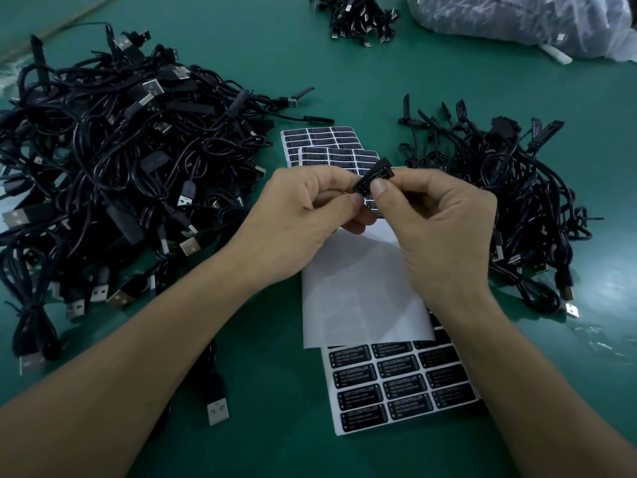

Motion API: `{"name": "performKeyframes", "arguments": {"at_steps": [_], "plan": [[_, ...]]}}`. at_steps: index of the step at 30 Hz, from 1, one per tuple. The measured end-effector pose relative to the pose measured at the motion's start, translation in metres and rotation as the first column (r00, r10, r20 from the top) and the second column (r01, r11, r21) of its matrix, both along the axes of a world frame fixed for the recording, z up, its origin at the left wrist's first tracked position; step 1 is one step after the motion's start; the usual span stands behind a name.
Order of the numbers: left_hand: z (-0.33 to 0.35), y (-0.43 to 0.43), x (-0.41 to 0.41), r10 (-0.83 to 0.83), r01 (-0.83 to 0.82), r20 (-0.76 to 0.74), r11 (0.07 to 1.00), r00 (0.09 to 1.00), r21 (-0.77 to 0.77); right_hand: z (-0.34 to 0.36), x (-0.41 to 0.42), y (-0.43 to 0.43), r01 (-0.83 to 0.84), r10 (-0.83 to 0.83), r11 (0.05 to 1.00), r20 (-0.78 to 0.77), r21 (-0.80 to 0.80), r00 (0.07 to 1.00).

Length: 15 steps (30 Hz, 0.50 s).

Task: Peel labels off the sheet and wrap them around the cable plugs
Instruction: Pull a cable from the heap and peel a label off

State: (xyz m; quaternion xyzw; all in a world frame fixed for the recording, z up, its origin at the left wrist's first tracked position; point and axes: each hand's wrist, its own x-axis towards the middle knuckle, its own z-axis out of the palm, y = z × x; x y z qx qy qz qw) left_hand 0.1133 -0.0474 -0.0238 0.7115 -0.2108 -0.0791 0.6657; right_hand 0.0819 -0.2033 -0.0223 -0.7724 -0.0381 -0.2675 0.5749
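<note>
In my grip is one small black plug (383,166), tilted, with a black label (368,181) with tiny white words on it. Right under my grip, and nearer to me, lies the label sheet (396,384). Its white top part curls up, and rows of black labels fill the bottom. Just past my grip lie more sheets (320,139). A big heap of black cables (120,160) sits left of my grip, a smaller heap (510,188) right.

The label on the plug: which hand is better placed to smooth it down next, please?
Probably the right hand: its thumb lies on the label, while the left hand pinches its lower end and steadies it.
</note>
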Motion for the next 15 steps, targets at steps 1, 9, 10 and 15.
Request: {"name": "performKeyframes", "arguments": {"at_steps": [1, 9, 10, 15], "plan": [[0.0001, -0.0002, -0.0001, -0.001, 0.001, 0.0, 1.0, 1.0, -0.002, 0.0003, -0.0002, 0.0001, 0.0, 0.0, 1.0, 0.002, 0.003, 1.0], [0.0018, -0.001, -0.0023, 0.002, -0.003, 0.017, 1.0, 1.0, 0.017, -0.0007, -0.0018, 0.002, 0.021, -0.021, 1.0, 0.012, -0.008, 1.0], [0.002, -0.0012, -0.0023, 0.008, -0.009, 0.014, 1.0, 1.0, 0.018, -0.0009, -0.0015, 0.0021, 0.023, -0.023, 1.0, 0.017, -0.01, 1.0], [0.0028, -0.0016, -0.0022, 0.028, -0.028, 0.015, 1.0, 0.999, 0.007, -0.0006, -0.0022, 0.0046, 0.04, -0.037, 0.998, 0.069, -0.047, 0.997]]}}
